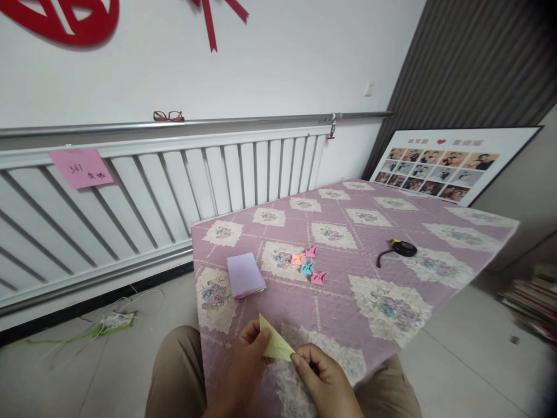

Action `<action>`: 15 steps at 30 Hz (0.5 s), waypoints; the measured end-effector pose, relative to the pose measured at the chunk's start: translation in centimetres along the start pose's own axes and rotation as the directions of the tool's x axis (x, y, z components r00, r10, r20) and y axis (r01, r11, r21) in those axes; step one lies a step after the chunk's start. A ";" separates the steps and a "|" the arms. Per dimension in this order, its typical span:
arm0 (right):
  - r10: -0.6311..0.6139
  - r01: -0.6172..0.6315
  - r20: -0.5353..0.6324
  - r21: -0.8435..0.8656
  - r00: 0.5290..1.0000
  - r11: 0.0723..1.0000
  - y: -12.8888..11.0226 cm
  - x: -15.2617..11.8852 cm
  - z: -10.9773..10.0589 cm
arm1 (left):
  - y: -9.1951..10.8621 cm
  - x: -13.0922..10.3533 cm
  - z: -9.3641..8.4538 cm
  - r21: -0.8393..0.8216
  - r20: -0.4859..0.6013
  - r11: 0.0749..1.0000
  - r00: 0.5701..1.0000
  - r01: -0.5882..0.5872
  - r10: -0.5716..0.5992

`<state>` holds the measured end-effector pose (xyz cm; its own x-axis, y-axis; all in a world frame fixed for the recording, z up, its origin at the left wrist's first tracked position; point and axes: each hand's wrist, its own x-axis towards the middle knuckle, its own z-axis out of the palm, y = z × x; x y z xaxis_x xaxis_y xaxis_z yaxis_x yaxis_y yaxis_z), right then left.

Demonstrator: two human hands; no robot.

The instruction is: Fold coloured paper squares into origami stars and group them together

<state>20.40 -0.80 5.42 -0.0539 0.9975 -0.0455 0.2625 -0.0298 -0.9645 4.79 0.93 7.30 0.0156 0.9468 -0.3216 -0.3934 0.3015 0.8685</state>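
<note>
A yellow sheet of paper (277, 345), folded to a triangle, is held between my two hands just above the near edge of the table. My left hand (248, 354) pinches its left side, thumb on top, with the other fingers partly hidden behind the paper. At the triangle's right corner, the thumb and forefinger of my right hand (319, 374) close on the tip. Beyond my hands lies a stack of square paper (246, 275) with a lilac sheet on top. Several small folded paper figures (307, 268) in pink, orange and blue sit to the right of the stack.
A flowered purple tablecloth (331, 302) covers the table. Toward its right side rests a black and yellow tape measure (404, 248) with a strap. A white radiator (243, 168) runs along the wall behind, and a photo board (452, 162) leans at the back right.
</note>
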 end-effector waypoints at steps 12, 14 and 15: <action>-0.061 0.059 -0.029 -0.069 0.998 0.996 -0.1 -0.5 0.1 | -1.8 0.2 -0.8 0.112 0.037 0.992 0.998 -0.053 0.049; -0.060 0.060 -0.011 -0.065 0.998 0.996 -0.3 -0.6 0.2 | -1.5 0.1 -0.6 0.149 0.014 0.987 0.998 -0.062 0.061; -0.057 0.057 0.003 -0.056 0.998 0.997 -0.4 -0.6 0.2 | -1.4 0.0 -0.6 0.162 0.017 0.985 0.998 -0.064 0.062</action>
<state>20.18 -1.36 5.75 -0.0716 0.9974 0.0090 0.3126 0.0310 -0.9494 4.79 0.43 5.92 0.0064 0.9654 -0.2607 -0.2394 0.2546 0.9369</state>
